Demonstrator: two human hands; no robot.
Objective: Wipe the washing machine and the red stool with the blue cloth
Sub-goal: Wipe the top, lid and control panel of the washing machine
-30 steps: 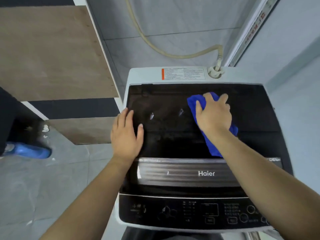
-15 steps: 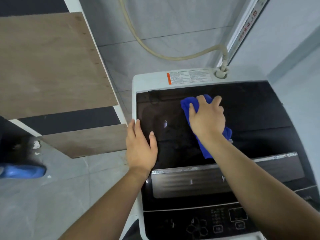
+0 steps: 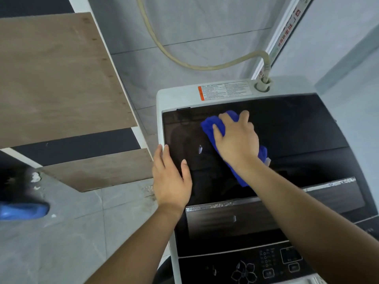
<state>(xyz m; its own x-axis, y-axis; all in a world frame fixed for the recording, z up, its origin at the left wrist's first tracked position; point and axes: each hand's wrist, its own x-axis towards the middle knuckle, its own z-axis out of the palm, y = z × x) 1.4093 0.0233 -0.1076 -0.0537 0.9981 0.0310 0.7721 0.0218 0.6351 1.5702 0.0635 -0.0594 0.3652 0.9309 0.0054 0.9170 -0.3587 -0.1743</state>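
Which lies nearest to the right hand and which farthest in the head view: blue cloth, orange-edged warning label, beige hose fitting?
1. Blue cloth, under the right hand.
2. Orange-edged warning label, on the rear rim.
3. Beige hose fitting, rear right corner.

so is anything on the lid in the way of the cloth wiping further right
Nothing visible. The dark lid right of the blue cloth under the right hand is bare; the left hand rests at the left edge.

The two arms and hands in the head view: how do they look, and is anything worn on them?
Both arms are bare up to the frame edge: no sleeves show. The left hand and the right hand wear no gloves, and no ring, watch or bracelet is visible on the fingers or wrists. The left thumb's nail looks short and unpainted.
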